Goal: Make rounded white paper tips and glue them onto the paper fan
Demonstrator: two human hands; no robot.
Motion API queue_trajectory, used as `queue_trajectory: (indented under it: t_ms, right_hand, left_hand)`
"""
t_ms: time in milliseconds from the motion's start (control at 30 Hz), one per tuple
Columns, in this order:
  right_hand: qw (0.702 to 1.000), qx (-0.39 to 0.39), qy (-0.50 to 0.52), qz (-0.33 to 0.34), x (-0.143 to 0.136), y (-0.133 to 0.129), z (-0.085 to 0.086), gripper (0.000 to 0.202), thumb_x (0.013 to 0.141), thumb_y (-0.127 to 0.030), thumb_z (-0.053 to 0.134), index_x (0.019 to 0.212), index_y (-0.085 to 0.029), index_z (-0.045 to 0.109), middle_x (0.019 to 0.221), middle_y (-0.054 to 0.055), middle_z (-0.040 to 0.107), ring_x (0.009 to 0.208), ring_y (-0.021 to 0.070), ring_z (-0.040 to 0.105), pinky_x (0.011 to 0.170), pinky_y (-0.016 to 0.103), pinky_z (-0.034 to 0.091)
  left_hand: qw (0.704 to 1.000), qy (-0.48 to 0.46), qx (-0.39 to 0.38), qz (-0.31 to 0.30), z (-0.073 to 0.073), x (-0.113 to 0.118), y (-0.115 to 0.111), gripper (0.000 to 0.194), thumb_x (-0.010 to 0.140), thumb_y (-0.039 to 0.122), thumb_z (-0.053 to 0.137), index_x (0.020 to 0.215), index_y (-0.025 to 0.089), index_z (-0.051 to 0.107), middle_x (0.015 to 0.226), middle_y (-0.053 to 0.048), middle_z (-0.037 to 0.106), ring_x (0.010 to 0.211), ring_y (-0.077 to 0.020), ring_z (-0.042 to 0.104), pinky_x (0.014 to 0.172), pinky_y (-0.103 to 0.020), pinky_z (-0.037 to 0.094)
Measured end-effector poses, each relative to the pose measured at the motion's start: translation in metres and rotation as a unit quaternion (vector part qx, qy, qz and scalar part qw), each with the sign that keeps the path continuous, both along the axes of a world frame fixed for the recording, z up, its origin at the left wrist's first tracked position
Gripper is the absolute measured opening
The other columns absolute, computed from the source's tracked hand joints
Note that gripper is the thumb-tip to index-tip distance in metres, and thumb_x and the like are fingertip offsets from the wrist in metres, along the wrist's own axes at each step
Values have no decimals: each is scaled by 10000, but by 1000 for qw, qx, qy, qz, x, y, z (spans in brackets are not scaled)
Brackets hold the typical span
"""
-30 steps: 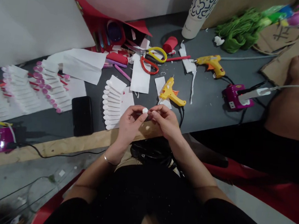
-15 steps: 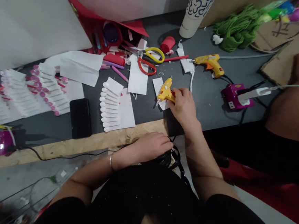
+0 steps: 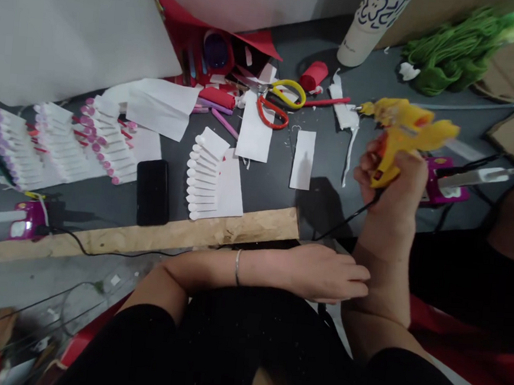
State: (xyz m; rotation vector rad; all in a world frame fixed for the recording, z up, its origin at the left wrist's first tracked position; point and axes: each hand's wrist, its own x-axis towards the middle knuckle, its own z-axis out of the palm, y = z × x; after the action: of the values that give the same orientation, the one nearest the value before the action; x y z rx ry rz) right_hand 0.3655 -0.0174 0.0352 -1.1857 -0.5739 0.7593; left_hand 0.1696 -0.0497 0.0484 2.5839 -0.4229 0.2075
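My right hand (image 3: 398, 180) is wrapped round the handle of a yellow glue gun (image 3: 439, 134), raised above the table with its black cord trailing down. Partly behind it, a second yellow glue gun (image 3: 381, 109) has its nozzle at a glue-smeared white strip (image 3: 344, 113). Low in front of the table edge, my left hand (image 3: 322, 273) lies palm down across my body, fingers stretched out and holding nothing. A white paper piece (image 3: 303, 160) rests on the grey table. To its left, white cotton swabs (image 3: 203, 176) are fanned out on a card.
Red-and-yellow scissors (image 3: 281, 105), a black phone (image 3: 152, 191) and rows of pink-tipped swabs (image 3: 101, 136) lie to the left. Behind stand a white tumbler (image 3: 367, 32) and green yarn (image 3: 450, 50). A purple power block (image 3: 447, 184) sits at right, beside another person's leg.
My right hand has lifted the glue gun off the white paper and moved it right. My left hand has shifted right, away from the black cord bundle. The view has also shifted.
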Motion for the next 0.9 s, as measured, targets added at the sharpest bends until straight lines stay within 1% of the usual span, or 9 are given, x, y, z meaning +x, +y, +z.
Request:
queue_trajectory:
  t_ms: [167,267,367,467,533,600,733,800,900]
  right_hand:
    - [997,50,16,65,-17,-5,20,332,737,-515,839,915,-270,704,851,7,567,599,114,444,372,219,130]
    - [980,-11,34,196,-50,5,29,398,783,-633,766,901,-272,645,961,48,698,735,158,657,364,209,197]
    - [932,-78,51,350,-84,16,33,468,804,-714,694,927,-272,600,1058,79,753,854,222,753,381,225,305]
    - [902,-133,4,411,-90,13,28,499,777,-716,724,939,-256,616,1002,77,779,687,196,719,445,291,463]
    - [896,-192,-29,400,-70,1,23,515,763,-715,743,964,-250,648,960,84,790,470,155,612,339,289,331]
    - [914,-240,-70,320,-35,-18,20,519,729,-714,774,971,-270,657,947,111,806,343,152,526,291,297,218]
    - [951,-255,-173,-4,30,-50,26,364,677,-668,806,761,-333,690,915,107,797,393,155,573,355,364,311]
    - [950,-186,-210,-135,37,-53,33,289,693,-616,804,689,-361,668,868,61,776,519,162,647,467,412,415]
    - [967,-87,-231,-70,9,-43,40,293,741,-594,839,787,-335,711,987,86,756,712,196,718,637,453,547]
  left_hand:
    - [992,51,-118,16,17,-10,22,201,1053,238,517,1110,144,686,1340,-123,697,1040,-180,695,831,-322,585]
    - [980,47,-192,34,35,-20,36,180,1056,235,518,1075,157,678,1342,-137,699,1166,-197,689,972,-327,587]
    - [964,41,-250,80,55,-36,51,159,1051,214,516,1023,189,670,1373,-137,696,1244,-200,679,1063,-355,572]
    - [931,3,-315,184,69,-74,69,81,1008,216,584,995,224,663,1312,-100,730,1231,-207,697,1075,-396,577]
    - [894,-53,-336,292,71,-113,80,50,962,231,645,1001,239,676,1307,-81,733,1161,-213,721,992,-395,611]
    - [838,-93,-328,425,68,-157,90,88,941,247,674,1025,241,698,1360,-86,700,1051,-197,740,867,-349,635]
    - [724,-125,-196,650,57,-222,100,69,889,259,755,945,224,734,1296,-86,710,992,-185,717,721,-265,602]
    - [702,-164,-153,676,52,-227,101,103,851,263,806,923,230,741,1165,-66,738,964,-173,700,718,-246,588]
    - [697,-189,-271,636,44,-197,101,148,890,323,788,990,228,736,1027,-36,749,849,-138,711,746,-258,597]
